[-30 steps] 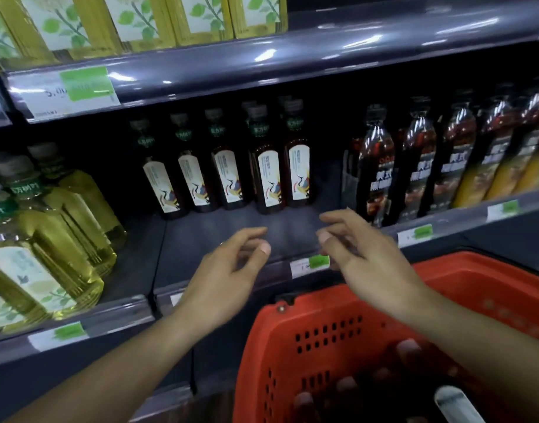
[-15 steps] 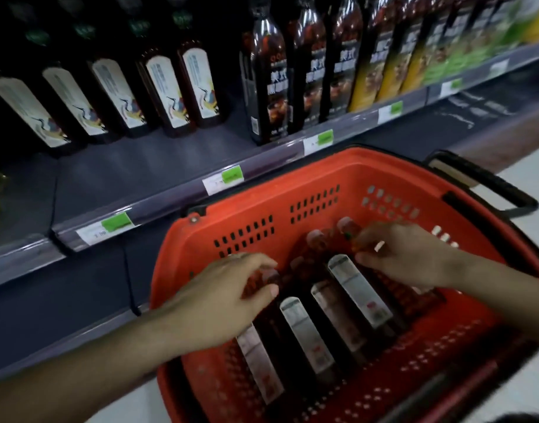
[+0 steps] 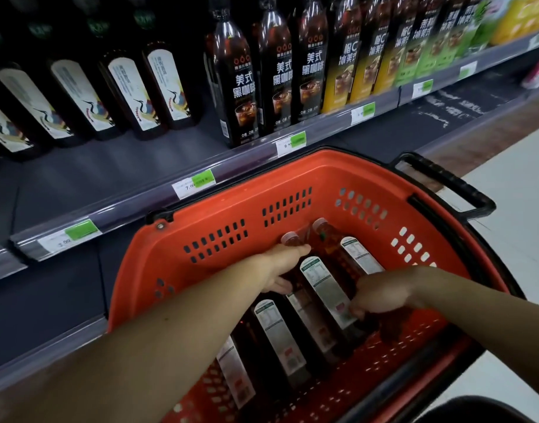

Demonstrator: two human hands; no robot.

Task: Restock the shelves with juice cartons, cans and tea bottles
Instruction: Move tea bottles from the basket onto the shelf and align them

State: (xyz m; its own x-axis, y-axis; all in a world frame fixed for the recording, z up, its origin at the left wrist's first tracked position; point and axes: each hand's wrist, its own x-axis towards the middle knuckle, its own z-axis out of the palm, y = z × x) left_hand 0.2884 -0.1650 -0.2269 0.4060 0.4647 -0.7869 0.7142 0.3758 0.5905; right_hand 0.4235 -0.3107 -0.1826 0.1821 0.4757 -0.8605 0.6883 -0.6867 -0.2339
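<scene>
A red shopping basket [image 3: 231, 227] stands below the shelf edge and holds several dark tea bottles lying side by side. My left hand [image 3: 280, 267] reaches into it and grips the neck end of one tea bottle [image 3: 323, 288] with a white label. My right hand [image 3: 381, 293] curls round the lower part of a neighbouring bottle [image 3: 358, 254]; which bottle each finger wraps is partly hidden. On the shelf [image 3: 115, 166] above stand matching dark bottles with crane labels [image 3: 167, 87], set back from the front edge.
Black coffee bottles [image 3: 240, 77] and yellow and green labelled bottles [image 3: 381, 56] fill the shelf to the right. Price tags [image 3: 198, 181] line the shelf rail. The basket's black handle [image 3: 445, 181] folds out at the right. Pale floor lies at the right.
One second ago both hands hovered empty at the shelf. They have dropped into the basket and now close round bottles; my view has tilted down toward the basket.
</scene>
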